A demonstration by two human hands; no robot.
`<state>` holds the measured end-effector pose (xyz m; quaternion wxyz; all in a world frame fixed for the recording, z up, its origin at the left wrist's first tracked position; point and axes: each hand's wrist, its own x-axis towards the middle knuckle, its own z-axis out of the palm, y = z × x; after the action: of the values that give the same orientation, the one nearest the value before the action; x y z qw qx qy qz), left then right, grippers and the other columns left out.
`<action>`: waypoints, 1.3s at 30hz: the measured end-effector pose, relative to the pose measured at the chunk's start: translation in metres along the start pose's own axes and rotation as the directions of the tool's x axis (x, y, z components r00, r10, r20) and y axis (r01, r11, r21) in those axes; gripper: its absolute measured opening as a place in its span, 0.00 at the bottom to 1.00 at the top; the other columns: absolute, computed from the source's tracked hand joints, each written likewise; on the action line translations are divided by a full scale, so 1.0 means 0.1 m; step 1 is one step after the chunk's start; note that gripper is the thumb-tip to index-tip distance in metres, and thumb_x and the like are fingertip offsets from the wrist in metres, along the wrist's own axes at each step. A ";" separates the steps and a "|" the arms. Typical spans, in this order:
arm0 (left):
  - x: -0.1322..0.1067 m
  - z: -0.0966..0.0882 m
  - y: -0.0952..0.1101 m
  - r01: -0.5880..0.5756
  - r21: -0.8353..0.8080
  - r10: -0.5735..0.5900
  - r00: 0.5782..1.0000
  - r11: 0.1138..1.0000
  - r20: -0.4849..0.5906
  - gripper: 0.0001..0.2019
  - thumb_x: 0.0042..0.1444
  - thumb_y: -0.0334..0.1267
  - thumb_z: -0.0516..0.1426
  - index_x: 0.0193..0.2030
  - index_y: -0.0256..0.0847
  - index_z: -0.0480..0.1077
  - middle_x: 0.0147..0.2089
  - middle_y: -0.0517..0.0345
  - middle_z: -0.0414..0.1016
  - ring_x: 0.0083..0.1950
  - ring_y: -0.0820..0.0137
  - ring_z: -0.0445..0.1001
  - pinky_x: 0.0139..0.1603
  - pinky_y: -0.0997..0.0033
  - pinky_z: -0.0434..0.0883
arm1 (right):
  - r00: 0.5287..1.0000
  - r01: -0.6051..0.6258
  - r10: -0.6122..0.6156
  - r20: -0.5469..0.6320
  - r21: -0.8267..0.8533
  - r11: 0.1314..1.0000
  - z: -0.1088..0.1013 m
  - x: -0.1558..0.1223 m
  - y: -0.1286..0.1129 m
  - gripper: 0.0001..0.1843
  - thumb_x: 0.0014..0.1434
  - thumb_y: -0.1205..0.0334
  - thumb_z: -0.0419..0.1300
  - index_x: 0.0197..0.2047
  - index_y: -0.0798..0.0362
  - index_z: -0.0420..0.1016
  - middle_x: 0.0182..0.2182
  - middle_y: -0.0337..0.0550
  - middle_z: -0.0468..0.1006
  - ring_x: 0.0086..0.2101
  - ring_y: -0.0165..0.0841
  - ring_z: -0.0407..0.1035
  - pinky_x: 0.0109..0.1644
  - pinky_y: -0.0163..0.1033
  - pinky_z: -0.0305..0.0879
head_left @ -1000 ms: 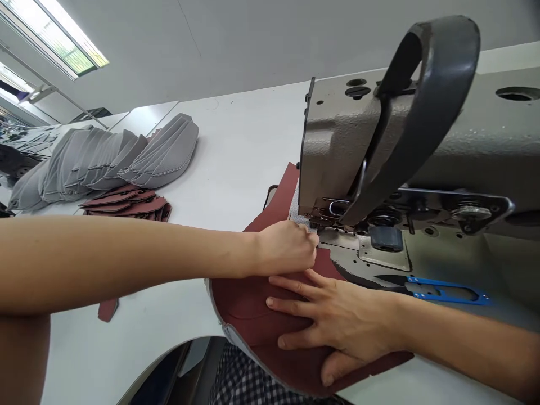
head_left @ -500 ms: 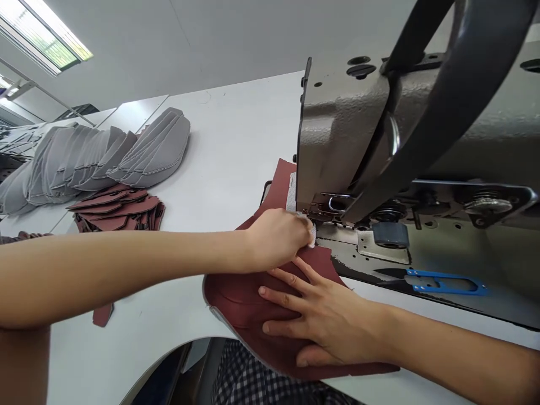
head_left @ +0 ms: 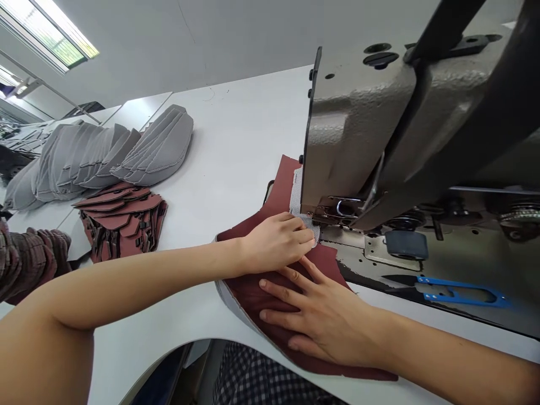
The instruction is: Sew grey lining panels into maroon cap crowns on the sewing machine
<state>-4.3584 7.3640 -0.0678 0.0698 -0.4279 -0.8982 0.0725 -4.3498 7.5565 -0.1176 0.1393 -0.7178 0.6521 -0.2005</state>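
Note:
A dark red fabric piece [head_left: 253, 292] with a grey underside lies on the white table [head_left: 236, 146], running under the head of a grey sewing machine [head_left: 379, 129]. My left hand [head_left: 276, 242] rests on it close to the presser foot, fingers pressed together on a grey mesh strip [head_left: 310, 225] at the needle. My right hand [head_left: 324, 318] lies flat on the red fabric nearer me, fingers spread.
Blue thread snips [head_left: 455, 289] lie on the machine bed to the right. A fanned pile of grey padded pieces [head_left: 105, 154] and a stack of dark red cut pieces [head_left: 122, 219] sit at the left. Another person's plaid sleeve [head_left: 29, 261] shows at the left edge.
The view has shifted closer to the machine. Both hands stay on the red fabric; the fabric and my right hand have slid slightly toward the needle.

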 end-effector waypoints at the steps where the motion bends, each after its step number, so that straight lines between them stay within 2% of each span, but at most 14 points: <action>1: 0.01 -0.01 -0.01 0.001 0.005 -0.001 1.000 1.000 0.003 0.10 0.67 0.30 0.52 0.40 0.36 0.76 0.39 0.54 0.79 0.40 0.67 0.73 0.42 0.64 0.67 | 1.000 -0.005 0.005 -0.003 -0.013 1.000 0.00 0.01 0.00 0.25 0.71 0.46 0.50 0.68 0.41 0.65 0.70 0.41 0.58 0.69 0.57 0.45 0.69 0.73 0.38; 6: 0.06 -0.01 -0.04 -0.033 0.021 0.033 0.999 0.999 0.004 0.11 0.66 0.29 0.53 0.36 0.36 0.77 0.38 0.54 0.79 0.42 0.66 0.73 0.43 0.64 0.66 | 0.998 -0.051 0.048 -0.043 -0.076 0.996 0.03 0.06 0.02 0.27 0.71 0.45 0.49 0.69 0.40 0.63 0.71 0.42 0.57 0.68 0.57 0.47 0.68 0.72 0.42; 13: 0.14 -0.01 -0.03 -0.050 0.058 0.048 0.998 0.997 0.032 0.13 0.64 0.25 0.53 0.33 0.37 0.77 0.37 0.54 0.78 0.42 0.64 0.73 0.45 0.62 0.66 | 0.974 -0.163 0.135 -0.184 -0.144 0.976 0.10 0.15 0.00 0.26 0.71 0.46 0.49 0.68 0.42 0.64 0.64 0.47 0.67 0.62 0.53 0.57 0.66 0.69 0.50; 16: 0.17 0.01 -0.01 -0.045 0.092 0.043 0.999 0.995 0.026 0.14 0.63 0.24 0.53 0.32 0.37 0.77 0.36 0.54 0.78 0.41 0.65 0.72 0.45 0.62 0.65 | 0.962 -0.216 0.189 -0.198 -0.124 0.969 0.11 0.20 -0.01 0.26 0.71 0.47 0.50 0.68 0.43 0.64 0.61 0.48 0.70 0.59 0.52 0.61 0.63 0.68 0.55; 20: 0.16 0.07 -0.01 -0.020 0.136 0.024 0.999 0.991 -0.029 0.13 0.62 0.24 0.53 0.31 0.37 0.76 0.35 0.55 0.77 0.39 0.66 0.73 0.43 0.62 0.65 | 0.950 -0.254 0.225 -0.215 -0.118 0.960 0.12 0.26 0.00 0.27 0.71 0.48 0.51 0.69 0.45 0.62 0.62 0.49 0.69 0.58 0.51 0.63 0.64 0.69 0.55; 24: 0.14 0.11 -0.05 -0.026 0.169 0.051 0.988 0.985 -0.148 0.13 0.61 0.22 0.54 0.30 0.37 0.76 0.32 0.58 0.76 0.38 0.68 0.73 0.43 0.64 0.65 | 0.937 -0.274 0.233 -0.262 -0.133 0.952 0.12 0.29 0.01 0.26 0.70 0.48 0.52 0.68 0.44 0.65 0.62 0.45 0.71 0.59 0.51 0.62 0.67 0.70 0.51; 27: 0.14 0.10 -0.06 -0.039 0.179 0.075 0.978 0.983 -0.194 0.13 0.61 0.23 0.54 0.29 0.38 0.76 0.31 0.59 0.75 0.38 0.68 0.73 0.45 0.64 0.65 | 0.932 -0.289 0.251 -0.261 -0.121 0.950 0.12 0.30 -0.01 0.26 0.70 0.48 0.52 0.68 0.44 0.64 0.62 0.44 0.70 0.58 0.50 0.63 0.66 0.70 0.54; 30: 0.15 0.09 -0.03 -0.028 0.185 0.057 0.986 0.982 -0.155 0.13 0.60 0.23 0.55 0.29 0.38 0.75 0.32 0.58 0.76 0.38 0.68 0.73 0.45 0.64 0.64 | 0.927 -0.323 0.295 -0.230 -0.091 0.942 0.11 0.33 -0.02 0.27 0.70 0.49 0.53 0.69 0.44 0.63 0.63 0.46 0.70 0.57 0.50 0.65 0.63 0.67 0.59; 34: 0.16 0.09 0.00 -0.011 0.181 0.035 0.991 0.983 -0.131 0.12 0.59 0.22 0.55 0.29 0.38 0.74 0.32 0.58 0.75 0.37 0.68 0.72 0.45 0.64 0.63 | 0.915 -0.383 0.365 -0.172 -0.082 0.920 0.07 0.40 -0.03 0.25 0.70 0.50 0.53 0.68 0.46 0.66 0.60 0.50 0.72 0.57 0.52 0.66 0.60 0.65 0.63; 39: 0.18 0.14 -0.05 0.010 0.210 0.037 0.976 0.978 -0.216 0.13 0.56 0.20 0.54 0.26 0.38 0.72 0.29 0.59 0.73 0.36 0.69 0.72 0.42 0.65 0.62 | 0.897 -0.418 0.394 -0.202 -0.091 0.904 0.06 0.45 -0.01 0.23 0.70 0.51 0.53 0.65 0.47 0.70 0.58 0.50 0.74 0.56 0.51 0.67 0.61 0.64 0.62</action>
<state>-4.3760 7.3734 -0.0791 0.2124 -0.4296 -0.8694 0.1199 -4.3433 7.5118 -0.1178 0.0713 -0.5524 0.8092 -0.1871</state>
